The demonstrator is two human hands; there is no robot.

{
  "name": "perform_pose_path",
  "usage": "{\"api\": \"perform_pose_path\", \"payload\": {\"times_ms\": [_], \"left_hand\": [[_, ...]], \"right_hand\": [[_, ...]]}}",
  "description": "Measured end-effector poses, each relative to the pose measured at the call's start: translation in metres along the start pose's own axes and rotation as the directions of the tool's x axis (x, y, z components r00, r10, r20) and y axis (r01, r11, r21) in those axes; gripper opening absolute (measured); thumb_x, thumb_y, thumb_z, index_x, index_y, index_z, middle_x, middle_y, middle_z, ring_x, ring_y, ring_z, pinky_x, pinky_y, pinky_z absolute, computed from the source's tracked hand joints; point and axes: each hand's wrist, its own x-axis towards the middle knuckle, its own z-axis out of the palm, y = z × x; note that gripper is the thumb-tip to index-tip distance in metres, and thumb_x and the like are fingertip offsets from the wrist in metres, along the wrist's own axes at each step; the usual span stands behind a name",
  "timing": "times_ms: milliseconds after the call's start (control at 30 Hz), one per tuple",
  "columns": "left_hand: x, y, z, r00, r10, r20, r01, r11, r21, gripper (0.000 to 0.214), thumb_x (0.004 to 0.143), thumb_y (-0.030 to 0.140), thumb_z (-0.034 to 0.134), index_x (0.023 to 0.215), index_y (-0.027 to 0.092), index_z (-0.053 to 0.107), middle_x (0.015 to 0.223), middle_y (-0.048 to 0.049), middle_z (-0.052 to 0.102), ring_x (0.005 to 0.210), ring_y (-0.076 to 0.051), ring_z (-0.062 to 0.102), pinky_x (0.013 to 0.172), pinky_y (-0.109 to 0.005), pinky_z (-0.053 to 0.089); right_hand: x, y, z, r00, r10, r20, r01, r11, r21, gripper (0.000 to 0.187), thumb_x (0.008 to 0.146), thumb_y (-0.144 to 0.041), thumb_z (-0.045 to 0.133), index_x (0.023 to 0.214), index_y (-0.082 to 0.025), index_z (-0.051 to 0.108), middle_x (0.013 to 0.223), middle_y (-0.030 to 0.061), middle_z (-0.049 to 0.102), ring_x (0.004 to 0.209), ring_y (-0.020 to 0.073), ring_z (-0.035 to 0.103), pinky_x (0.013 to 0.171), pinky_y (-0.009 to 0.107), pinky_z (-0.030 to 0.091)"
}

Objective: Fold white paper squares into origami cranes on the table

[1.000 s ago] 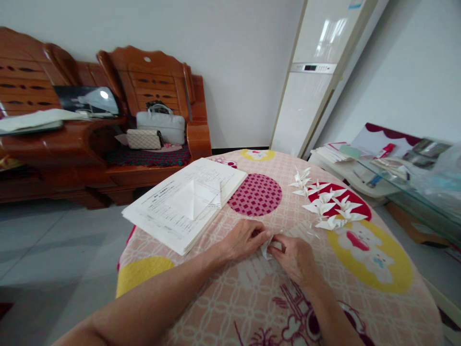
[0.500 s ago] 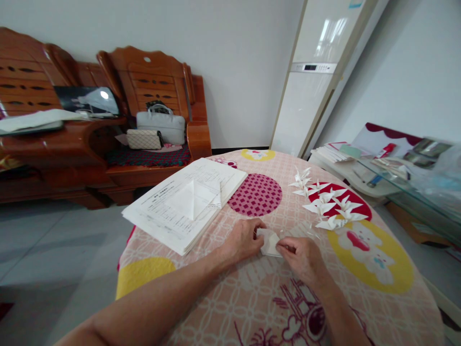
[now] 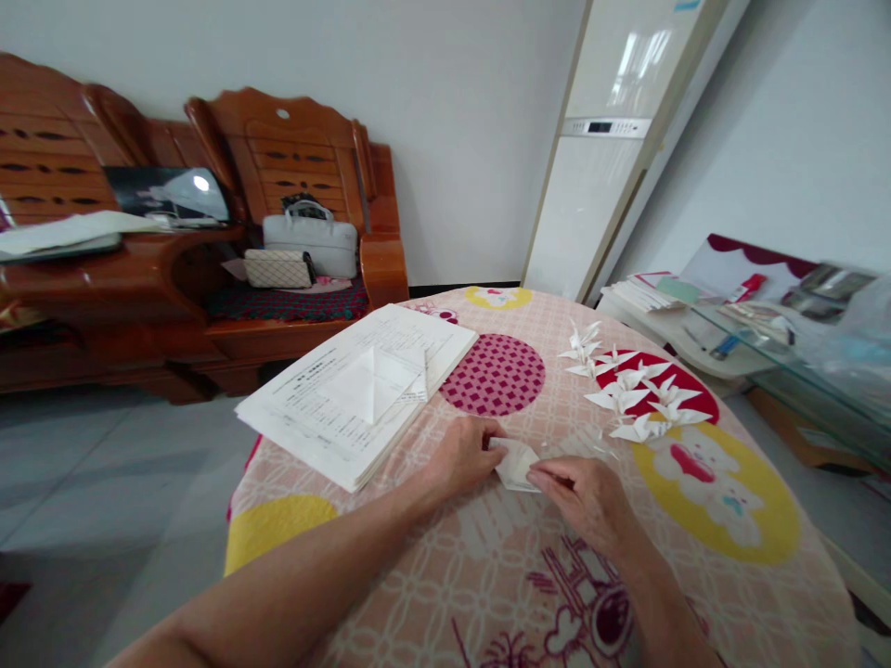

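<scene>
A small folded piece of white paper (image 3: pixel 515 467) lies low over the tablecloth between my two hands. My left hand (image 3: pixel 468 453) grips its left side, with fingers curled and the thumb against the paper. On the right side, my right hand (image 3: pixel 579 492) pinches the paper's edge between thumb and fingertips. Several white paper cranes (image 3: pixel 630 394) stand grouped on the table to the right. Left of my hands, a folded paper square (image 3: pixel 372 385) rests on a thick stack of printed sheets (image 3: pixel 327 445).
The round table wears a pink patterned tablecloth (image 3: pixel 418 594). Tiny paper scraps (image 3: pixel 604 447) lie beyond my right hand. At the right stands a glass-topped side table (image 3: pixel 772 357) with papers and bags. A wooden sofa (image 3: pixel 292 139) holding handbags is behind, near a tall white air conditioner (image 3: pixel 591 186).
My hands have shifted slightly left with the folded paper, and my right fingertips sit a little further left on it. The cranes and the stack stay in place.
</scene>
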Motion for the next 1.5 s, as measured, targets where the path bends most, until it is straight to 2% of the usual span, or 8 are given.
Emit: {"api": "perform_pose_path", "payload": {"times_ms": [233, 400, 533, 667, 1000, 1100, 1267, 1500], "left_hand": [[0.002, 0.001, -0.008, 0.980, 0.196, 0.029, -0.194, 0.979, -0.070, 0.035, 0.071, 0.005, 0.048, 0.099, 0.015, 0.067, 0.089, -0.0035, 0.068, 0.081, -0.015, 0.061, 0.071, -0.023, 0.045], [0.002, 0.007, -0.023, 0.881, 0.387, 0.273, -0.396, 0.918, -0.027, 0.034, 0.076, 0.001, 0.041, 0.079, 0.016, 0.071, 0.112, -0.0062, 0.064, 0.102, -0.017, 0.059, 0.091, -0.026, 0.043], [-0.002, 0.013, -0.033, 0.826, 0.376, 0.421, -0.426, 0.905, 0.027, 0.024, 0.078, 0.010, 0.053, 0.088, 0.019, 0.072, 0.124, -0.0051, 0.058, 0.098, -0.017, 0.060, 0.088, -0.025, 0.045], [-0.004, 0.013, -0.031, 0.841, 0.324, 0.433, -0.407, 0.906, 0.113, 0.016, 0.074, 0.021, 0.068, 0.089, 0.017, 0.072, 0.129, -0.0073, 0.054, 0.091, -0.017, 0.062, 0.080, -0.025, 0.046], [0.000, 0.011, -0.025, 0.815, 0.359, 0.454, -0.476, 0.862, 0.175, 0.009, 0.077, 0.019, 0.068, 0.085, 0.017, 0.071, 0.129, -0.0075, 0.057, 0.111, -0.023, 0.057, 0.091, -0.028, 0.043], [0.000, 0.011, -0.024, 0.811, 0.359, 0.462, -0.481, 0.858, 0.177, 0.010, 0.078, 0.018, 0.066, 0.086, 0.017, 0.071, 0.130, -0.0067, 0.057, 0.109, -0.022, 0.058, 0.089, -0.028, 0.044], [0.003, 0.009, -0.022, 0.822, 0.336, 0.460, -0.459, 0.869, 0.186, 0.011, 0.078, 0.021, 0.067, 0.086, 0.016, 0.073, 0.132, -0.0086, 0.055, 0.110, -0.023, 0.058, 0.090, -0.029, 0.044], [0.003, 0.009, -0.023, 0.835, 0.337, 0.436, -0.425, 0.897, 0.122, 0.009, 0.075, 0.019, 0.067, 0.083, 0.017, 0.072, 0.127, -0.0068, 0.057, 0.103, -0.020, 0.060, 0.084, -0.026, 0.046]], "right_hand": [[0.000, -0.005, 0.000, 0.999, -0.009, 0.038, 0.012, 0.997, -0.078, 0.024, 0.089, -0.030, 0.054, 0.078, -0.022, 0.075, 0.069, 0.0016, 0.063, 0.064, 0.0135, 0.057, 0.058, 0.024, 0.033], [0.000, -0.004, -0.001, 0.998, 0.014, 0.064, -0.008, 0.996, -0.093, 0.024, 0.088, -0.026, 0.054, 0.077, -0.022, 0.075, 0.071, 0.0016, 0.064, 0.067, 0.0137, 0.058, 0.060, 0.024, 0.033], [0.001, -0.004, 0.000, 0.998, 0.013, 0.058, -0.007, 0.995, -0.102, 0.025, 0.088, -0.027, 0.053, 0.079, -0.022, 0.075, 0.073, 0.0028, 0.067, 0.069, 0.0148, 0.060, 0.062, 0.025, 0.035], [0.002, -0.003, 0.001, 0.999, 0.006, 0.048, -0.002, 0.995, -0.096, 0.025, 0.087, -0.028, 0.053, 0.077, -0.023, 0.075, 0.073, 0.0034, 0.069, 0.068, 0.0156, 0.060, 0.062, 0.025, 0.036], [0.002, 0.000, 0.005, 0.999, 0.025, -0.028, -0.025, 1.000, -0.004, 0.023, 0.086, -0.029, 0.053, 0.085, -0.022, 0.075, 0.082, 0.0058, 0.073, 0.073, 0.0180, 0.064, 0.068, 0.027, 0.044], [0.006, 0.001, 0.013, 0.989, 0.093, -0.114, -0.083, 0.993, 0.085, 0.024, 0.081, -0.025, 0.057, 0.099, -0.018, 0.071, 0.085, 0.0069, 0.072, 0.075, 0.0192, 0.065, 0.070, 0.029, 0.046], [0.014, 0.000, 0.024, 0.953, 0.226, -0.204, -0.182, 0.960, 0.213, 0.027, 0.079, -0.029, 0.058, 0.101, -0.016, 0.065, 0.078, 0.0065, 0.071, 0.073, 0.0208, 0.066, 0.067, 0.030, 0.048], [0.022, -0.010, 0.021, 0.958, 0.247, -0.143, -0.253, 0.967, -0.027, 0.020, 0.083, -0.028, 0.055, 0.076, -0.019, 0.071, 0.074, 0.0064, 0.071, 0.068, 0.0186, 0.063, 0.058, 0.026, 0.037]]}}
